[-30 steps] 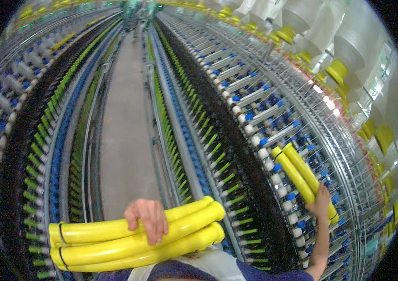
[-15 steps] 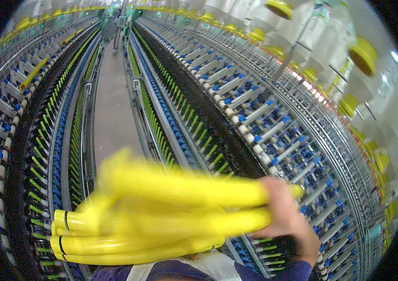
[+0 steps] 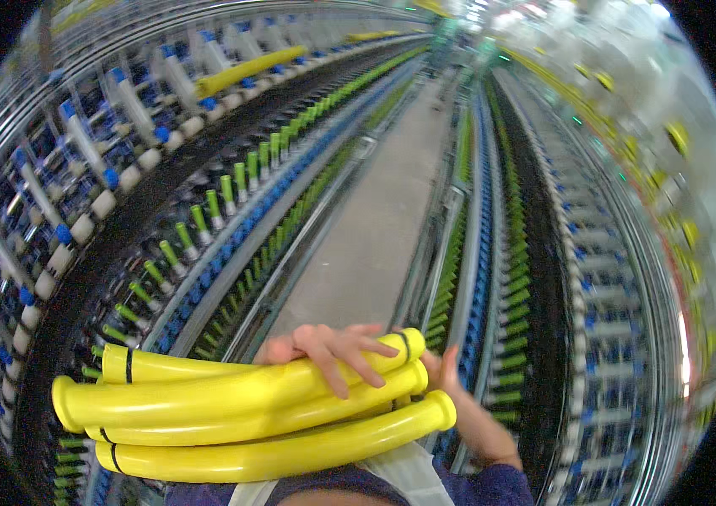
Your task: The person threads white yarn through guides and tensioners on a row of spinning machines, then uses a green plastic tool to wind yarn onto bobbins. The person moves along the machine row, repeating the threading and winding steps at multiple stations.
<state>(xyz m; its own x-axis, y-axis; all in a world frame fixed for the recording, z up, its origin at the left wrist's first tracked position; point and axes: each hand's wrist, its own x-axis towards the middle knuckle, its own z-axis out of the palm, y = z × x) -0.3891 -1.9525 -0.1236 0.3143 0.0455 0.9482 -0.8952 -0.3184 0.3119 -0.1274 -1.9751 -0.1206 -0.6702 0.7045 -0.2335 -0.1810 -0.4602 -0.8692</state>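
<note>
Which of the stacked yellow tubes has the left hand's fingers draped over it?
The topmost yellow tube: the left hand lies across its right end; the lower ones sit beneath.

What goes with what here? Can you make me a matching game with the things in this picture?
Things:
1. long tubes
2. left hand
3. right hand
4. floor
5. green pegs

Matches:
A. grey, running up the middle
B. lying on top of the bundle
C. yellow, stacked in a bundle
D. in a row on the machine at the left
E. at the bundle's right end

Pairs: 1-C, 2-B, 3-E, 4-A, 5-D
</note>
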